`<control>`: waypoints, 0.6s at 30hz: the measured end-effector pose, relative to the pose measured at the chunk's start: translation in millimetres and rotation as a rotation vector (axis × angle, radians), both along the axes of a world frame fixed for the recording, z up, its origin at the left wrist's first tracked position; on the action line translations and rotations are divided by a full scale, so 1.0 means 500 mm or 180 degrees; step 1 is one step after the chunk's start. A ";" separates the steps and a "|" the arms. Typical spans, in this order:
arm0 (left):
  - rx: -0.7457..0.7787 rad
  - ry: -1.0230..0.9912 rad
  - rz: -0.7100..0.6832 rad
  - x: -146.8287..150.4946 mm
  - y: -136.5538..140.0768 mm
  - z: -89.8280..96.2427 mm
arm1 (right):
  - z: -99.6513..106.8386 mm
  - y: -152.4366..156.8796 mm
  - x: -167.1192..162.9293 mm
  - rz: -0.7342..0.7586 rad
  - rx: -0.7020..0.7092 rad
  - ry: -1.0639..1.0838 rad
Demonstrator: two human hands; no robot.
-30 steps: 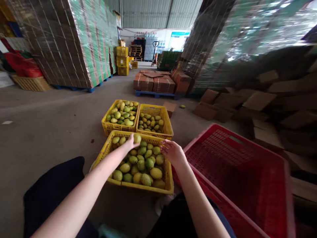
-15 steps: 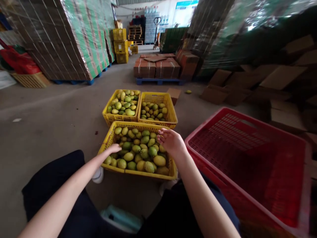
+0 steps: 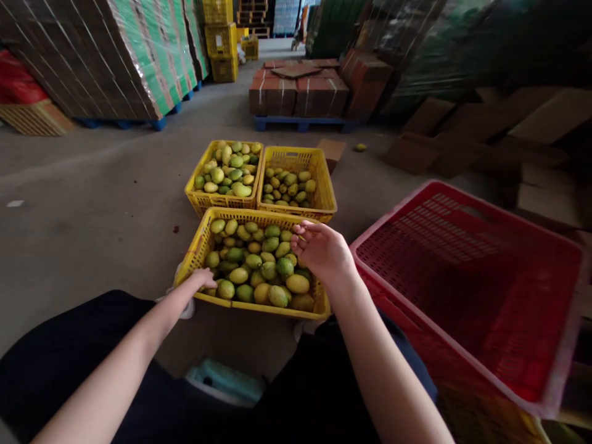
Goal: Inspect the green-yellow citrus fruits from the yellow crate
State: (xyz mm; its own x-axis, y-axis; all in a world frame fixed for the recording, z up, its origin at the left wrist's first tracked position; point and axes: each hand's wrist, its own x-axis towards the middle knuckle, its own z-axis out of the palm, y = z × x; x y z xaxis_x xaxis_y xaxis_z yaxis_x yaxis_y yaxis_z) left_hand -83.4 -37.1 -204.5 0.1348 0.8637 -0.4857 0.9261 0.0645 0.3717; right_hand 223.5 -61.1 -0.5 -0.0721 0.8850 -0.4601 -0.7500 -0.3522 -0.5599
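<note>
A yellow plastic crate (image 3: 272, 311) full of green and yellow lemons (image 3: 238, 275) stands on the floor between my legs. My left hand (image 3: 203, 279) is low over the crate's front left corner, its fingers stretched toward the lemons there. I see nothing held in it. Above the crate's right side is my right hand (image 3: 324, 250), palm turned inward and fingers loosely curved apart, with nothing in them.
Behind stand two more yellow crates of lemons, a fuller left one (image 3: 222, 200) and a lower-filled right one (image 3: 326, 179). A large red crate (image 3: 467, 271) is on my right. Strapped cartons (image 3: 296, 95) sit on a blue pallet farther back. Loose cardboard (image 3: 416, 148) lies to the right.
My left hand has moved left and toward me, to the crate's front left corner. My right hand stays over the right side. The view has tilted down.
</note>
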 end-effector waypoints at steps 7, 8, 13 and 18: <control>-0.0039 0.0636 -0.0499 -0.021 -0.023 -0.007 | 0.008 0.003 -0.016 0.0011 -0.0051 -0.0070; 0.0025 0.0678 -0.0555 -0.021 -0.027 -0.007 | 0.006 0.003 -0.016 0.0026 -0.0036 -0.0071; 0.0421 0.0813 -0.0812 -0.027 -0.019 0.006 | -0.015 0.006 -0.014 0.0051 -0.0017 -0.0116; 0.0944 0.0489 -0.0718 -0.013 0.028 0.094 | -0.035 0.011 -0.030 0.0030 -0.0262 -0.0364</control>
